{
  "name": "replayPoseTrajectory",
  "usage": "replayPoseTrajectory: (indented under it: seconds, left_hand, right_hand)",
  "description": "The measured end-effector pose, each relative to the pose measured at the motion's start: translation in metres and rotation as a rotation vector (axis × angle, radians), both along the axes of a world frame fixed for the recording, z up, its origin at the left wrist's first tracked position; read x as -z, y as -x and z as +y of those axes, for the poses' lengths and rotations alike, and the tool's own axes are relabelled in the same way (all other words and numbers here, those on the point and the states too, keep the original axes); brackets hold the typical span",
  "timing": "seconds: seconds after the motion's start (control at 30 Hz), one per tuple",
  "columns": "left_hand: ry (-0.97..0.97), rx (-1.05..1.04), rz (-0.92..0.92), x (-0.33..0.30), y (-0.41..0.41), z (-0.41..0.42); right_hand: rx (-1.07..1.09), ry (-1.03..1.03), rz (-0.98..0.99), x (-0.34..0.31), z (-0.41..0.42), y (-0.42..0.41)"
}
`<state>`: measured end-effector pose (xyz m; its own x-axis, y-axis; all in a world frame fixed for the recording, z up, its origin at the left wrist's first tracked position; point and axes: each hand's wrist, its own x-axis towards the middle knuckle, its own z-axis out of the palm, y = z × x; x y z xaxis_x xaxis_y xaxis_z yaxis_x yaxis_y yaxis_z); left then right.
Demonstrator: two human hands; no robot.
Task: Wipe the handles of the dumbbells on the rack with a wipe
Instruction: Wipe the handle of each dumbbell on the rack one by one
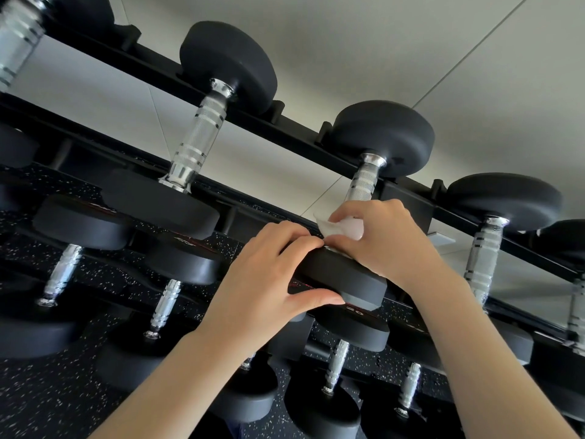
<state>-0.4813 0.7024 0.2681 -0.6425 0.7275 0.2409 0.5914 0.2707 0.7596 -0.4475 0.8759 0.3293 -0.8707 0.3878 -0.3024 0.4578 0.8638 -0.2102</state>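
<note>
The dumbbell (364,217) being cleaned sat on the top rail of the black rack (285,131), second of the clearly seen ones from the left, with one round black rubber head up against the rail and the other nearest the camera. Its handle (361,185) was bright knurled metal with smooth shiny bands and a polished collar at the far head; only the upper part showed, the lower part being covered by the hands.

The right hand (389,239) had its fingers curled round the lower end of that handle, clamped on a crumpled white wipe (342,228) that bulged out between thumb and forefinger. The left hand (272,274) gripped the near head (345,280), fingers curled over its top edge and thumb pressed against its front face, touching the right hand at the fingertips.

More dumbbells of the same make lay on the rail to either side, and smaller ones with slimmer metal handles sat on the lower tiers. Beneath the rack was a black floor (47,391) flecked with white; behind it, a pale panelled wall (380,42).
</note>
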Motion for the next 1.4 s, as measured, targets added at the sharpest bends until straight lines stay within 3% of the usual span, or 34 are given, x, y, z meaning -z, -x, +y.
replayPoseTrajectory:
  seconds: [0.37, 0.63, 1.1, 1.4]
  left_hand:
    - [0.012, -0.002, 0.007, 0.0, 0.001, 0.001]
    - [0.003, -0.004, 0.017, 0.002, 0.0, 0.001]
    - [0.013, -0.007, 0.004, 0.0, -0.001, 0.0]
    - [0.024, 0.003, 0.028, -0.002, 0.0, 0.0]
  right_hand:
    - [0.13, 0.073, 0.215, 0.008, -0.002, -0.001]
    - [0.043, -0.035, 0.303, 0.018, 0.002, 0.006]
    - [0.214, -0.173, 0.757, 0.026, 0.035, 0.034]
    - [0.263, -0.048, 0.767, 0.022, 0.039, 0.021]
